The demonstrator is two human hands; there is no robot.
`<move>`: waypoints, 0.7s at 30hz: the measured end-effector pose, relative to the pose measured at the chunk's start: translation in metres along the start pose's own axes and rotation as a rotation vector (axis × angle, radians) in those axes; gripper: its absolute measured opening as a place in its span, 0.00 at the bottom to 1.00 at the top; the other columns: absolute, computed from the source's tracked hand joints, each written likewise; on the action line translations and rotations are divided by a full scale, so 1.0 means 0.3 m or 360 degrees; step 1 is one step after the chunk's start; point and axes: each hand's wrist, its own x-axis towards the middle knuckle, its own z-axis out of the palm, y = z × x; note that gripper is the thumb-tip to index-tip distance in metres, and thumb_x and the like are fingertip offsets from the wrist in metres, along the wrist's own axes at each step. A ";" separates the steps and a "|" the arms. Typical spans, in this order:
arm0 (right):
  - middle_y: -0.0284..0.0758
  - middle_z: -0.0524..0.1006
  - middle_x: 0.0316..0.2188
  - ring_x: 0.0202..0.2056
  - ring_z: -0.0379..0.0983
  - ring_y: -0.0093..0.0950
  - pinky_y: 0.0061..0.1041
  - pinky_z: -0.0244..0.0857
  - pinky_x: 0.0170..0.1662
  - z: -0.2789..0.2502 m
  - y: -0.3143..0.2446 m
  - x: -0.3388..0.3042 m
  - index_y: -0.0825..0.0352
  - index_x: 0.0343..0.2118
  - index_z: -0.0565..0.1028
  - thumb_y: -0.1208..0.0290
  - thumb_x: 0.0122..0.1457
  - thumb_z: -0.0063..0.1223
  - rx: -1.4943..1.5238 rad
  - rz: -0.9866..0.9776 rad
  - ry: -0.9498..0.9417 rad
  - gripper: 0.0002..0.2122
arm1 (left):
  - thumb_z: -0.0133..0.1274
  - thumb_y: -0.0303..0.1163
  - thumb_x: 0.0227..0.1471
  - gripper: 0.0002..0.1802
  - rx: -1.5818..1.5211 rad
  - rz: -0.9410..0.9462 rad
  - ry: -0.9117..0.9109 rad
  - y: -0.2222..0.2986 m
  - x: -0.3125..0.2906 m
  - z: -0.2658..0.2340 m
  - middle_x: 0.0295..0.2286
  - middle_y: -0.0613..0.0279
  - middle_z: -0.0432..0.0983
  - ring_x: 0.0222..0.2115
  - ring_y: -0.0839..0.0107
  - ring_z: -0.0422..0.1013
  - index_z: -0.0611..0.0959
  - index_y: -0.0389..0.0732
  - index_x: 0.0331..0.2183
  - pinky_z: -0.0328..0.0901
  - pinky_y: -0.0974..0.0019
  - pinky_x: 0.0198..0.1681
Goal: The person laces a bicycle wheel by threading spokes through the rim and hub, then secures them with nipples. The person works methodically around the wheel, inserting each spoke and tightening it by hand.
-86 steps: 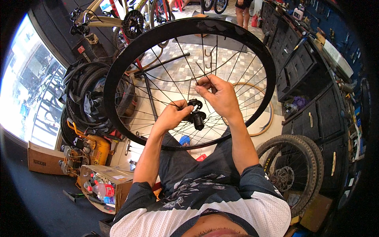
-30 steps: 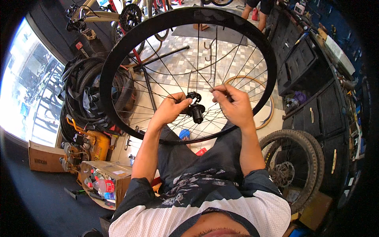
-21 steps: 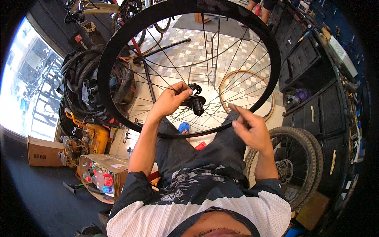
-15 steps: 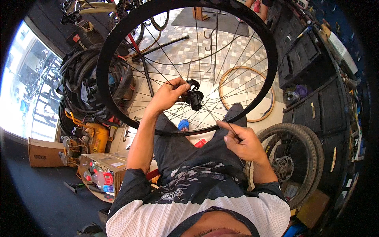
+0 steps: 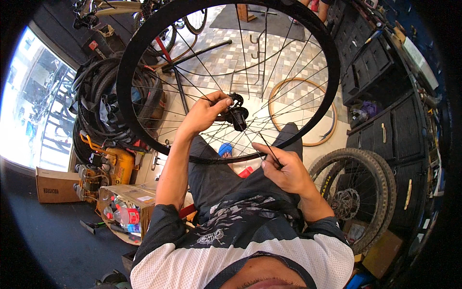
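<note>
A black bicycle rim (image 5: 126,96) stands over my legs, with dark spokes running between it and the black hub (image 5: 239,119) near its middle. My left hand (image 5: 204,114) is closed in a pinch at the hub's left side; its fingertips partly hide what they grip there. Below and right of the hub, my right hand (image 5: 286,168) is closed around a thin dark spoke (image 5: 269,144), its index finger stretched toward the hub. The spoke's upper end points at the hub; whether it touches the hub I cannot tell.
Two knobbly-tyred wheels (image 5: 383,192) lean at my right beside black drawers (image 5: 409,125). A tan-edged tyre (image 5: 308,81) lies on the floor ahead. To the left are piled tyres (image 5: 91,91), a yellow compressor (image 5: 120,166) and a cardboard box (image 5: 144,192) holding bottles. Another person's leg shows far ahead.
My right hand has moved left and slightly up, bringing the spoke closer to the hub. My left hand stays at the hub, and the rim has shifted only slightly.
</note>
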 end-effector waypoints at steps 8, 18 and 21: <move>0.20 0.65 0.21 0.24 0.58 0.12 0.16 0.56 0.29 0.006 0.020 -0.010 0.71 0.62 0.74 0.84 0.63 0.53 0.0096 0.0095 0.0058 0.23 | 0.54 0.43 0.67 0.17 -0.0056 0.0027 -0.0014 -0.008 0.003 0.002 0.35 0.71 0.78 0.34 0.80 0.70 0.84 0.41 0.46 0.67 0.72 0.38; 0.22 0.66 0.21 0.24 0.60 0.13 0.17 0.57 0.29 0.023 -0.024 -0.006 0.70 0.61 0.75 0.86 0.61 0.53 0.0007 0.0040 0.0024 0.23 | 0.54 0.42 0.68 0.18 -0.0121 0.0035 -0.0032 0.002 -0.009 0.007 0.37 0.69 0.78 0.37 0.80 0.73 0.84 0.40 0.51 0.73 0.70 0.41; 0.22 0.67 0.21 0.24 0.61 0.13 0.18 0.58 0.29 0.025 -0.028 0.003 0.69 0.61 0.75 0.86 0.61 0.53 0.0016 0.0019 0.0037 0.24 | 0.55 0.41 0.67 0.18 -0.0047 0.0026 -0.0040 -0.009 -0.007 -0.002 0.35 0.67 0.81 0.34 0.80 0.74 0.85 0.38 0.49 0.71 0.71 0.38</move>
